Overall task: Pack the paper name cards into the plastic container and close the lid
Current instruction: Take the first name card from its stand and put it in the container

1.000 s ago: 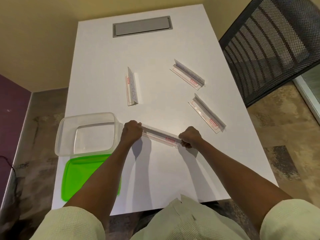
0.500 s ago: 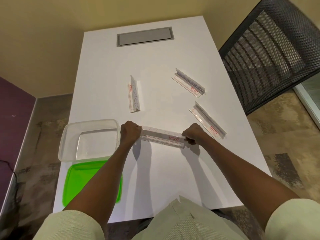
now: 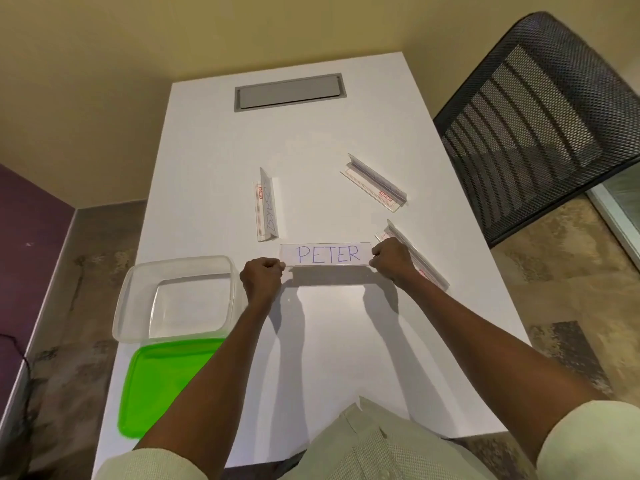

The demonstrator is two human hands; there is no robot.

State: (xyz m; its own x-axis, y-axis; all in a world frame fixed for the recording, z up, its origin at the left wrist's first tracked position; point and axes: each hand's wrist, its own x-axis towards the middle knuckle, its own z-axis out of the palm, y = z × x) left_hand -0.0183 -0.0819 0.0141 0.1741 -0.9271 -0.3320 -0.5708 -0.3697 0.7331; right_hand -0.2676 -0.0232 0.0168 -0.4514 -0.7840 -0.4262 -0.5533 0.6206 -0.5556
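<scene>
A clear-sleeved name card reading PETER (image 3: pixel 327 254) is held upright above the white table (image 3: pixel 325 348), its face toward me. My left hand (image 3: pixel 261 277) grips its left end and my right hand (image 3: pixel 391 259) grips its right end. Three more name cards lie on the table: one (image 3: pixel 266 206) behind the left hand, one (image 3: pixel 375 183) at the back right, and one (image 3: pixel 424 263) partly hidden under my right hand. The empty clear plastic container (image 3: pixel 176 299) stands at the table's left edge, its green lid (image 3: pixel 162 386) lying just in front of it.
A grey cable hatch (image 3: pixel 289 92) is set into the far end of the table. A black mesh chair (image 3: pixel 540 116) stands close on the right. The table's left edge runs right beside the container and lid.
Both hands have lifted the card off the table and tipped it upright, so its written face now shows. The view has shifted a little lower.
</scene>
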